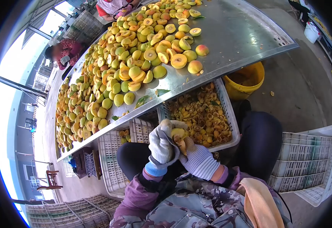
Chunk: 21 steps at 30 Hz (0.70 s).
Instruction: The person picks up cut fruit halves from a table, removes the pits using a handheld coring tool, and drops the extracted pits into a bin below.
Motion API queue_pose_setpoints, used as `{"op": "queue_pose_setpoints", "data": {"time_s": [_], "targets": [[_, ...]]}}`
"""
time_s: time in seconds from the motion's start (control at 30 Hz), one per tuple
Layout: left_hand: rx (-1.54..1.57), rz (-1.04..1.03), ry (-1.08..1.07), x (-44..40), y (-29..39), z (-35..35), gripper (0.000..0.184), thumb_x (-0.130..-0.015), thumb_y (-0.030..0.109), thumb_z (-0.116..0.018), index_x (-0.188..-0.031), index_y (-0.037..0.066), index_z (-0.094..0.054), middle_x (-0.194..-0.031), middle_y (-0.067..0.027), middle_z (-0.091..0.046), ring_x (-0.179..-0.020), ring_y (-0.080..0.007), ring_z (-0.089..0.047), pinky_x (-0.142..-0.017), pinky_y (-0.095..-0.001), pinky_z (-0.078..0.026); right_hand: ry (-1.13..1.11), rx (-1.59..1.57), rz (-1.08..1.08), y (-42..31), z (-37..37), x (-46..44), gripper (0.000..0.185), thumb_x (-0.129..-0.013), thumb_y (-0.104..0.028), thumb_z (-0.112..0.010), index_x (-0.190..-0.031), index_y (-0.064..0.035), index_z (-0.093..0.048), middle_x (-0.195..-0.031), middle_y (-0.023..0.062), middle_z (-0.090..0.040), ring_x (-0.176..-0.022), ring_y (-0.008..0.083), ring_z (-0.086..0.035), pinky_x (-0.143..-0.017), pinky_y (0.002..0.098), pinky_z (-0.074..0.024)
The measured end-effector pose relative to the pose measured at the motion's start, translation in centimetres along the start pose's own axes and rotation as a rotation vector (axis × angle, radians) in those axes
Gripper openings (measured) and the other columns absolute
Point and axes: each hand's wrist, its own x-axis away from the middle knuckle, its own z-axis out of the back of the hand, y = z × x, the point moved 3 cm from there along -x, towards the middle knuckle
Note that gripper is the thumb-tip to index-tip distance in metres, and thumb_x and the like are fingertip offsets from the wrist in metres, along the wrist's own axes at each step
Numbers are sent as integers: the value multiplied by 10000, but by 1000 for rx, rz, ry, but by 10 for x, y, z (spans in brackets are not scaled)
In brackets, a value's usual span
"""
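Both my hands are gloved and come together above my lap, in front of a white crate of scraps. My left hand (162,145), in a greyish-white glove, is closed around a yellow peach (178,133). Against the lower side of that fruit sits my right hand (201,159), in a striped glove with stained fingertips. Its fingers are curled, and whatever they grip is hidden. Just beyond, the white crate (232,131) holds many brownish pits and peach scraps (202,117). A large heap of whole and halved peaches (135,57) covers much of the metal table (226,30).
A yellow bucket (263,76) stands under the table's right corner. Stacked white crates (302,161) are at my right, another crate (110,163) at my left. The table edge (181,92) crosses before me. Two people, one in a red patterned sleeve (74,51), sit across the table.
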Motion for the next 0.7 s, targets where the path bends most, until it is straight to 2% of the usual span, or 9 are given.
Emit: {"op": "queue_pose_setpoints", "data": {"time_s": [0.07,0.1,0.2,0.37,0.47,0.57,0.6,0.63,0.7], "targets": [[-389,-254,18,1,19,-9,653,-932,581,-425,-920,-30,-656,-854,-104,-665,-732,-147,-603,-685,-281,-487,-5,-108,88,0,1,0,336,-857,-208,-584,-1081,21,-483,-794,205,-619,-644,394,-612,-583,456,-510],[-499,-177,62,1,28,-15,721,-919,625,-405,-862,-45,-666,-823,-107,-673,-697,-150,-615,-652,-270,-497,-17,-216,176,-3,4,0,307,-879,-225,-575,-1076,-2,-501,-900,211,-630,-736,388,-632,-651,448,-519],[-256,45,-141,-5,30,-10,577,-880,550,-554,-852,-9,-694,-763,-65,-672,-669,-109,-600,-634,-244,-478,-247,-754,83,-10,17,-1,264,-879,-213,-586,-1037,-8,-532,-925,199,-619,-772,368,-617,-720,421,-504],[-252,81,-322,-17,32,-13,535,-879,496,-589,-814,-27,-679,-784,-105,-683,-689,-145,-641,-624,-245,-506,-604,-785,-316,-14,21,2,297,-880,-181,-590,-1103,9,-542,-948,203,-607,-886,326,-604,-824,400,-474],[-356,56,-175,-17,32,-23,519,-899,470,-568,-797,-26,-681,-762,-106,-684,-683,-150,-648,-618,-248,-510,207,-356,387,-8,10,-2,147,-901,-178,-587,-962,-50,-546,-669,40,-577,-480,109,-525,-482,255,-435],[-283,76,-169,-20,24,-20,532,-910,481,-544,-788,-16,-687,-722,-93,-678,-618,-131,-621,-581,-252,-489,113,-702,348,-7,19,-6,179,-901,-196,-589,-978,-39,-551,-692,75,-596,-525,155,-571,-525,288,-473],[-187,109,-157,-20,22,-19,509,-922,458,-531,-786,-5,-694,-702,-81,-674,-576,-110,-597,-559,-249,-471,-278,-860,-33,-5,24,-5,216,-897,-185,-577,-1021,-13,-536,-744,98,-606,-630,212,-595,-597,347,-489],[-231,78,-189,-22,20,-17,718,-887,638,-464,-748,-38,-664,-718,-112,-667,-620,-167,-624,-590,-273,-504,-667,-978,-424,-5,22,1,257,-894,-175,-565,-1065,13,-522,-796,120,-617,-736,268,-619,-668,407,-504],[-127,43,-107,-20,9,-16,730,-892,643,-444,-749,-41,-655,-713,-117,-664,-611,-175,-621,-587,-276,-503,-578,-920,-368,-10,22,1,244,-894,-181,-566,-1049,6,-537,-809,122,-624,-743,254,-625,-664,392,-506]]}}
